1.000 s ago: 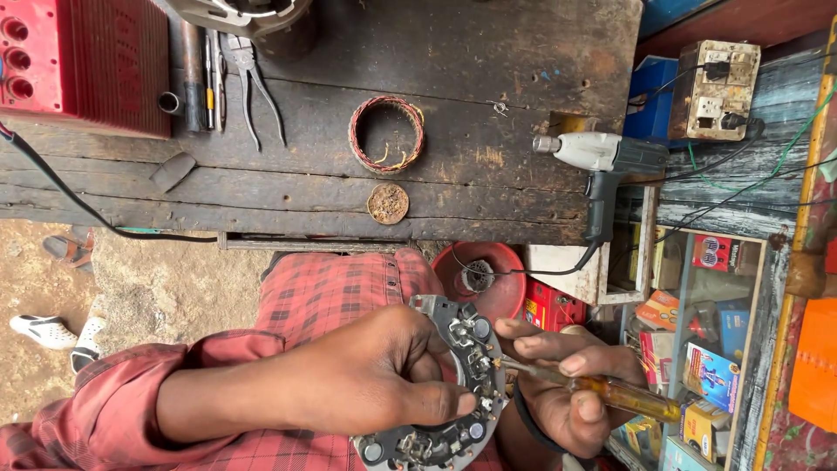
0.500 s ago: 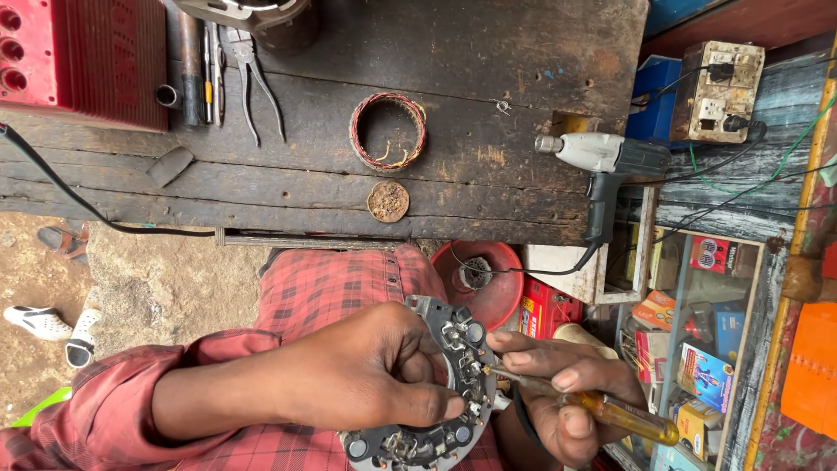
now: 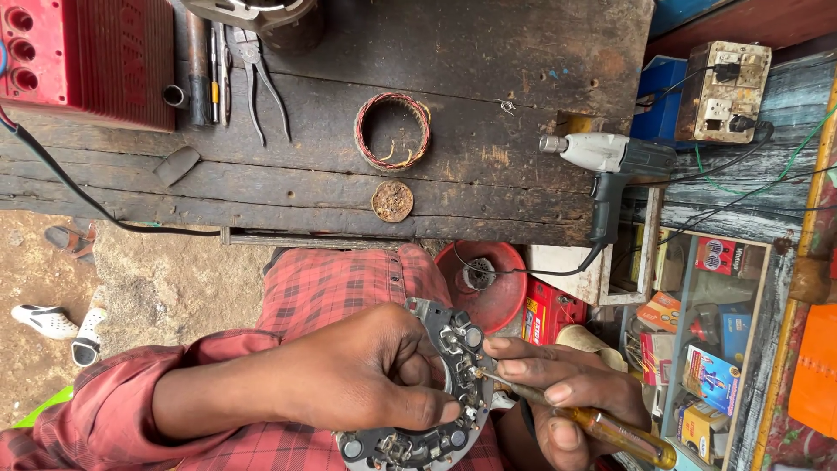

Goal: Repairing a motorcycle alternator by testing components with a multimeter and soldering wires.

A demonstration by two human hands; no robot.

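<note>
Head view: a screwdriver tip worked at the round metal plate held over the lap.
The left hand (image 3: 366, 384) clamped the plate (image 3: 436, 392); the right hand (image 3: 567, 392) pinched the screwdriver (image 3: 602, 426) near its tip. Likely loosening a fitting, needing steady pressure. The red bowl (image 3: 488, 279) held a small round part.
</note>
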